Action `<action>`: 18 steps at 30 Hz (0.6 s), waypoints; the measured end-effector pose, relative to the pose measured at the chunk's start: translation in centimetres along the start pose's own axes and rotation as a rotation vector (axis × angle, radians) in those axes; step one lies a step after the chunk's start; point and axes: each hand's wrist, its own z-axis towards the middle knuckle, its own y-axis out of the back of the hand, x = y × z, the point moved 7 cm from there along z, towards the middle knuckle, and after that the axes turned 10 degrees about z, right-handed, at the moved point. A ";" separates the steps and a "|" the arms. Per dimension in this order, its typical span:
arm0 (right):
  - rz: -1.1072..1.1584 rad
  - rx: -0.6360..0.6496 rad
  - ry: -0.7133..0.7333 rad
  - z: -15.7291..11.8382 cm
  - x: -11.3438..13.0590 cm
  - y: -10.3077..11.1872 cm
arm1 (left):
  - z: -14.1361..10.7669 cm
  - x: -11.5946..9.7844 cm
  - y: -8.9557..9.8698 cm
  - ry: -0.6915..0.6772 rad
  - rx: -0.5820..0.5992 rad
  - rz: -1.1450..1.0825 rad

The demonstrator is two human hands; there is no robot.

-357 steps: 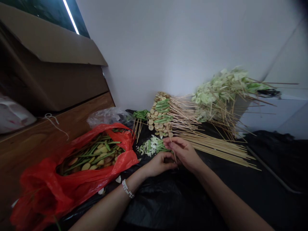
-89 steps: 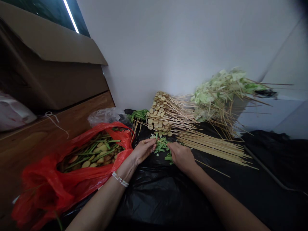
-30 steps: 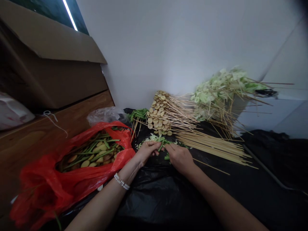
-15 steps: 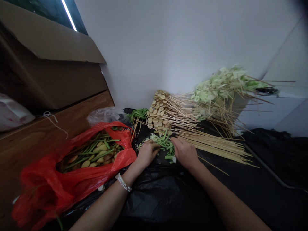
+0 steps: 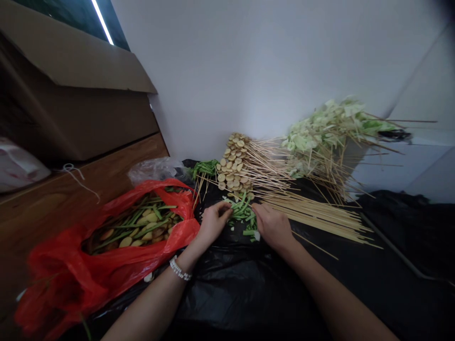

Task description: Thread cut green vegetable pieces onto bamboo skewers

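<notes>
My left hand [image 5: 214, 221] is at the left edge of a small pile of cut green beans [image 5: 241, 210], its thumb and fingertips pinched together. What lies between those fingertips is too small to make out. On the other side of the pile, my right hand [image 5: 273, 225] is closed around a thin wooden skewer [image 5: 315, 246], whose long end sticks out behind the hand toward the lower right. Just beyond the pile lie skewers threaded with potato slices [image 5: 232, 173]. A row of bare skewers [image 5: 320, 218] lies right of my right hand.
An open red plastic bag [image 5: 88, 279] of beans and potato slices stands at left. Skewered beans [image 5: 205, 168] lie behind it, beside a clear bag [image 5: 156, 169]. Skewered cabbage [image 5: 323, 125] is heaped at back right. Black plastic [image 5: 241, 289] covers the work surface; a cardboard box [image 5: 88, 113] stands far left.
My left hand has shifted slightly up and left, its fingers rising from the pile into a pinch. My right hand and the skewer have barely moved.
</notes>
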 end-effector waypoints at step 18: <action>-0.022 0.117 0.056 -0.2 0.9 -1.1 | 0.0 1.4 0.0 0.357 -0.009 -0.630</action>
